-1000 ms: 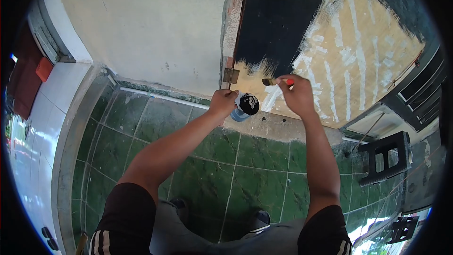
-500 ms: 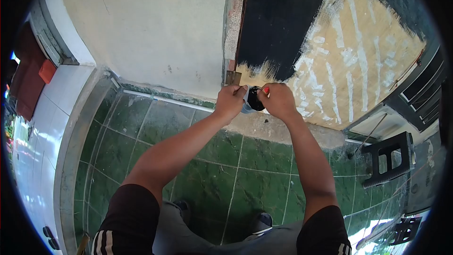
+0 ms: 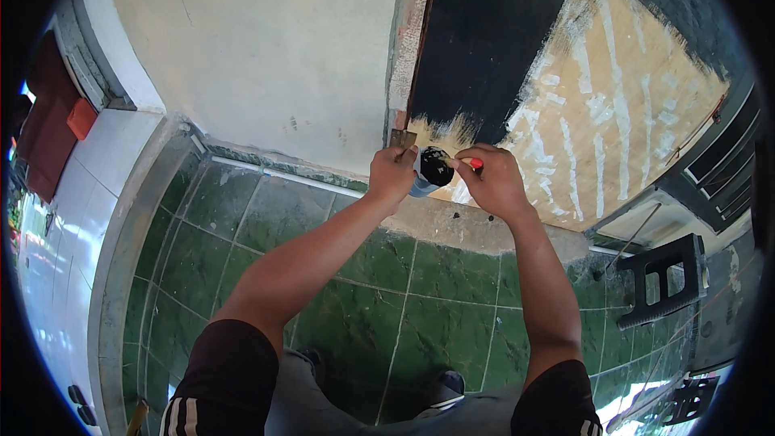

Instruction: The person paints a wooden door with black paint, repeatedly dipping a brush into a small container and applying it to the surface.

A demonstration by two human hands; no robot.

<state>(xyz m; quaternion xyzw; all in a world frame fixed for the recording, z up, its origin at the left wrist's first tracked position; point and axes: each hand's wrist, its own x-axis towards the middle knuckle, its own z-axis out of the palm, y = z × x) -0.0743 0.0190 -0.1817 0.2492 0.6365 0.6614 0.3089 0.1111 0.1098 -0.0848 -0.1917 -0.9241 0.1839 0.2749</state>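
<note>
My left hand (image 3: 392,174) is closed on the rim of a pale bluish cup (image 3: 421,186) with black paint (image 3: 436,168) inside. Pinched in the fingers of my right hand (image 3: 495,181) is a slim paintbrush (image 3: 462,162) with a red handle end. Its front end reaches over the cup's right side, and the bristles are hard to make out against the paint. Behind the cup stands a door panel (image 3: 476,40), partly coated black, with bare tan wood and white filler streaks on its right. A small brownish metal plate (image 3: 404,138) shows just above my left hand.
A pale wall (image 3: 282,56) and a worn door frame (image 3: 410,32) lie left of the panel. Green tiles (image 3: 363,315) cover the floor, with a white pipe (image 3: 282,171) along the wall base. A black stool (image 3: 663,278) lies at the right.
My right hand has moved slightly right and down, turning the brush so more of its handle shows. The cup's opening is more visible. The view has shifted a little.
</note>
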